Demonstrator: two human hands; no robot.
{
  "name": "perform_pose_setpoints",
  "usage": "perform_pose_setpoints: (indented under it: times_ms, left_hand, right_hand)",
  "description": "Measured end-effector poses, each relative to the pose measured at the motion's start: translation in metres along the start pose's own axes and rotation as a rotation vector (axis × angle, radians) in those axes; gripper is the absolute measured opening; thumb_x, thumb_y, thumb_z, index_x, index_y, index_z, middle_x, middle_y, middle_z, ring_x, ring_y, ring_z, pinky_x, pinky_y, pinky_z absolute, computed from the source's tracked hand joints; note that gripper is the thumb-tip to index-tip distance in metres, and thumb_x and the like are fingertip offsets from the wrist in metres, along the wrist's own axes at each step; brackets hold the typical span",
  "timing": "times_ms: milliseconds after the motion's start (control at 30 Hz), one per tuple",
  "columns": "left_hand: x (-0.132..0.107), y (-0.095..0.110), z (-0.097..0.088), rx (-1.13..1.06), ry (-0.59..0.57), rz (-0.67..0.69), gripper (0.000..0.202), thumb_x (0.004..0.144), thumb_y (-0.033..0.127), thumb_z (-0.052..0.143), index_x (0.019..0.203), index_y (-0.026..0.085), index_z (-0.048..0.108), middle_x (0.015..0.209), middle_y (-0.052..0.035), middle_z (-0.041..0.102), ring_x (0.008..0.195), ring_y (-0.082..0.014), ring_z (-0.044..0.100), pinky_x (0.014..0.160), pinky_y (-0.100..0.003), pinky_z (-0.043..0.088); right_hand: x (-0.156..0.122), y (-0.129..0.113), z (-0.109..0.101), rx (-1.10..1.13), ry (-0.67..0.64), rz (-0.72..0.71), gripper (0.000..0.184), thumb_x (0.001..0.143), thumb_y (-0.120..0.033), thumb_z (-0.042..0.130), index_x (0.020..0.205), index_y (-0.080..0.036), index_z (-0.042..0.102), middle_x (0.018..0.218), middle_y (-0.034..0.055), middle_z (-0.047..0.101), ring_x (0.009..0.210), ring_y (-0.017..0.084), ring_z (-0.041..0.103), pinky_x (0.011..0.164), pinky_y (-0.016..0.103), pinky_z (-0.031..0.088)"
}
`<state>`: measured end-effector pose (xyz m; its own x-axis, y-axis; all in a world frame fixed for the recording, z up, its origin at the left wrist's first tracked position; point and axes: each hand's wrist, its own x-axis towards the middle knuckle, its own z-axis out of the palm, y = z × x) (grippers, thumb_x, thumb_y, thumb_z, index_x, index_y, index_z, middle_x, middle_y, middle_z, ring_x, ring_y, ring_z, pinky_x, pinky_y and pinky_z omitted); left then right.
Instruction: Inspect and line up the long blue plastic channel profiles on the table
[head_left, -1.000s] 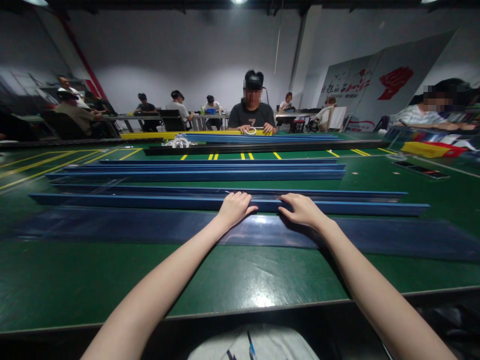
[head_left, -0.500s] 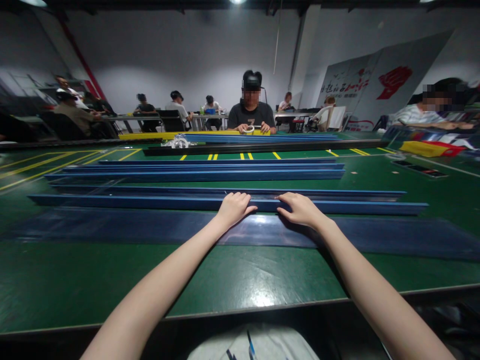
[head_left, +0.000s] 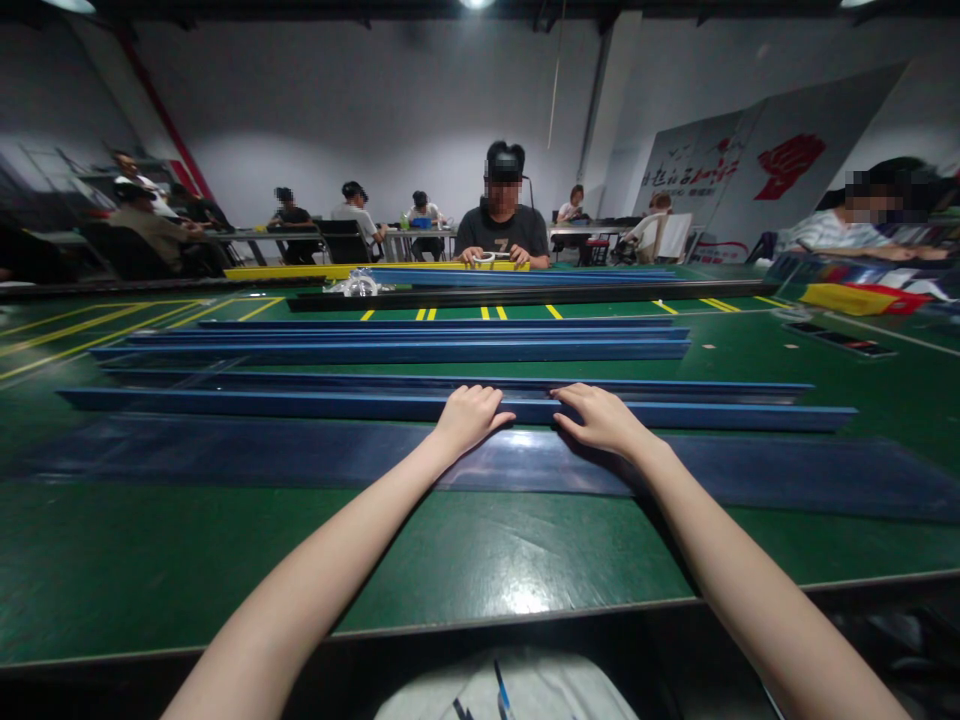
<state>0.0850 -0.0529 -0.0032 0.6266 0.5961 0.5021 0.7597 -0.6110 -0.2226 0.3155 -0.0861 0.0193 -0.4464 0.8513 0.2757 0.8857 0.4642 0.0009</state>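
Observation:
A long blue plastic profile [head_left: 262, 404] lies across the green table in front of me. My left hand [head_left: 466, 414] grips it near its middle, fingers over the top edge and thumb on the near side. A short way to the right, my right hand [head_left: 598, 416] holds the same profile in a similar grip. The fingertips of both hands are partly hidden behind the edge. Beneath my wrists, nearer to me, a flat bluish see-through plastic strip [head_left: 240, 452] lies on the tabletop.
More blue profiles [head_left: 375, 350] lie parallel farther off. Beyond them are a black strip [head_left: 570, 294] and crumpled clear wrap [head_left: 360, 284]. A co-worker [head_left: 504, 232] opposite handles a ring-shaped roll over a yellow bar [head_left: 285, 272]. A phone [head_left: 838, 338] lies at the right.
My hands stay in place on the blue profile. Across the table, the co-worker's hands, the roll and the yellow bar have shifted slightly left.

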Motion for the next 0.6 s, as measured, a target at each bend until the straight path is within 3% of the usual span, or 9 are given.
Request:
perform_pose_setpoints:
  times_ms: [200,600]
  left_hand:
    - [-0.0002,0.0004,0.0001,0.009,0.003,0.001,0.034,0.085,0.047,0.048,0.083,0.015,0.056,0.078,-0.0058,0.064,0.075,-0.0187,0.057,0.063,-0.029,0.032]
    - [-0.0003,0.0,-0.0002,-0.011,0.002,-0.004,0.033,0.085,0.047,0.048,0.082,0.015,0.056,0.076,-0.0063,0.063,0.075,-0.0192,0.057,0.062,-0.029,0.032]
  right_hand:
    - [-0.0002,-0.0017,-0.0012,-0.013,0.001,-0.005,0.043,0.085,-0.034,0.041,0.117,-0.01,0.056,0.119,0.0129,0.059,0.108,0.024,0.054,0.09,0.034,0.041]
    - [0.0,-0.0009,-0.001,0.009,-0.001,0.002,0.04,0.085,-0.033,0.042,0.117,-0.014,0.056,0.119,0.0124,0.059,0.108,0.023,0.054,0.09,0.034,0.042]
